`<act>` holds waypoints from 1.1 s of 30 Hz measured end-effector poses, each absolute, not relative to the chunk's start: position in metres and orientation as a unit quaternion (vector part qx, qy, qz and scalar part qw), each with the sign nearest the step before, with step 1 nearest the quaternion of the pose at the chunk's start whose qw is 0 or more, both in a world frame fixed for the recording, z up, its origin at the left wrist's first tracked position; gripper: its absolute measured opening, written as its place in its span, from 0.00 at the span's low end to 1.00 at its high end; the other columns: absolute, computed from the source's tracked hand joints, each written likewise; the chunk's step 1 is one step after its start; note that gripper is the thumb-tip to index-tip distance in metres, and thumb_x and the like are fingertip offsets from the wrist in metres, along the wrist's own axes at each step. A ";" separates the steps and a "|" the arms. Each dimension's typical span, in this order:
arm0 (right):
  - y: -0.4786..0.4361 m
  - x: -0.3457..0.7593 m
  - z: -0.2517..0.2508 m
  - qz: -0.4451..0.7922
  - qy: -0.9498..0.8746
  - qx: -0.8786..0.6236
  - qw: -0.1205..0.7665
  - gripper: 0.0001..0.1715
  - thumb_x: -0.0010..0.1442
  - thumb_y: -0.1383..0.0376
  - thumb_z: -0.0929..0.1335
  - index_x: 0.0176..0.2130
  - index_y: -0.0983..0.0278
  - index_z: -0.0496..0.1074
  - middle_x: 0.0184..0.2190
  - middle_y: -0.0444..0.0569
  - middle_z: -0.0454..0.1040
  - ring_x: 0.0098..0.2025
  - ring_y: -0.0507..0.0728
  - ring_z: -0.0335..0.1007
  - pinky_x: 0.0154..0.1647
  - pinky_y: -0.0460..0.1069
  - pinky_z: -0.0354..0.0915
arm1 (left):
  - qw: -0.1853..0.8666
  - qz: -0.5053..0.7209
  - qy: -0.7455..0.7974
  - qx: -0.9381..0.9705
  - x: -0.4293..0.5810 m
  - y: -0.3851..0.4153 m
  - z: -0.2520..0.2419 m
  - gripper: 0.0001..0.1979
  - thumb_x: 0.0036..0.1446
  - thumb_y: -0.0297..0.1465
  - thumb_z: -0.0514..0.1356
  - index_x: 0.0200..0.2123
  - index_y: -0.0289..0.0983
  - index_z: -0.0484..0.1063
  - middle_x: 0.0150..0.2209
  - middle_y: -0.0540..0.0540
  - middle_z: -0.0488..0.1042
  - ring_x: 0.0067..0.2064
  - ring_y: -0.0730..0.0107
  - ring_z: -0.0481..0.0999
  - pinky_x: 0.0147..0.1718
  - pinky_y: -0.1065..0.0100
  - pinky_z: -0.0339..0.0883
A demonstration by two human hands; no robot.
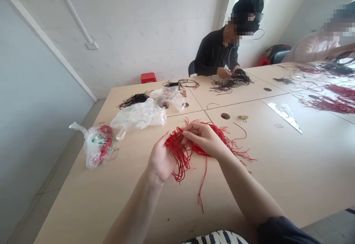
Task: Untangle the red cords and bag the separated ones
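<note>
A bundle of thin red cords [179, 153] lies across the palm of my left hand [161, 160], its looped ends hanging down below the palm. My right hand [203, 138] pinches at the top of this bundle with thumb and forefinger, where some cord loops stick up. Behind and under my right hand, a larger heap of red cords [222, 133] rests on the table, with loose ends spread to the right. One single strand trails toward me on the tabletop. The exact cord between my right fingertips is too small to make out.
Plastic bags [138, 116] and a bag holding red and green cords [101, 144] lie at left. Black cords [134, 99] sit behind them. A binder clip [243, 118] and a clear set square [283, 116] are at right. Across the table [277, 170], two people handle cords.
</note>
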State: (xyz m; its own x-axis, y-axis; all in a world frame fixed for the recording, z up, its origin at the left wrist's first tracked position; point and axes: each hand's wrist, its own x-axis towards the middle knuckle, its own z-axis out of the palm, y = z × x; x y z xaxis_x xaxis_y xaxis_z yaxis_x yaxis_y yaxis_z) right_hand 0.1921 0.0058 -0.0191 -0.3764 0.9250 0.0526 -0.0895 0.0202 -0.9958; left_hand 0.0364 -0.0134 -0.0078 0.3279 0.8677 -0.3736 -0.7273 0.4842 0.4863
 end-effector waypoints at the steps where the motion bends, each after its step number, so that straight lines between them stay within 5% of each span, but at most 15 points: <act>1: 0.006 0.192 -0.020 0.590 -0.585 -0.374 0.412 0.11 0.61 0.58 0.68 0.36 0.65 0.71 0.27 0.48 0.77 0.30 0.53 0.76 0.33 0.49 0.72 | 0.805 0.497 0.301 0.118 0.036 -0.014 -0.006 0.19 0.65 0.30 0.48 0.37 0.28 0.78 0.37 0.37 0.80 0.46 0.58 0.78 0.49 0.58 0.71; 11: -0.001 0.190 -0.019 0.529 -0.636 -0.398 0.397 0.13 0.62 0.57 0.67 0.30 0.63 0.72 0.27 0.48 0.77 0.31 0.53 0.74 0.34 0.49 0.69 | 0.767 0.524 0.325 0.181 0.036 -0.018 -0.004 0.13 0.62 0.29 0.56 0.43 0.31 0.78 0.44 0.39 0.79 0.46 0.61 0.78 0.47 0.64 0.70; 19: -0.003 0.183 -0.022 0.507 -0.649 -0.388 0.413 0.14 0.61 0.56 0.67 0.36 0.63 0.76 0.30 0.48 0.77 0.30 0.53 0.73 0.31 0.49 0.68 | 0.659 0.569 0.367 0.328 0.042 -0.021 -0.017 0.12 0.52 0.31 0.67 0.42 0.34 0.80 0.44 0.39 0.80 0.48 0.57 0.78 0.45 0.64 0.71; 26: -0.006 0.184 -0.019 0.431 -0.700 -0.422 0.383 0.06 0.58 0.62 0.69 0.32 0.61 0.76 0.29 0.46 0.78 0.31 0.54 0.74 0.33 0.49 0.68 | 0.671 0.587 0.391 0.229 0.032 -0.014 -0.011 0.05 0.58 0.27 0.61 0.36 0.32 0.77 0.38 0.39 0.81 0.46 0.60 0.79 0.45 0.64 0.73; 33: -0.002 0.199 -0.021 0.404 -0.802 -0.379 0.223 0.06 0.56 0.65 0.69 0.30 0.60 0.78 0.23 0.42 0.77 0.23 0.51 0.71 0.25 0.46 0.62 | 0.630 0.639 0.407 0.170 0.004 0.003 0.007 0.07 0.62 0.25 0.56 0.41 0.33 0.75 0.42 0.42 0.81 0.46 0.68 0.80 0.48 0.70 0.72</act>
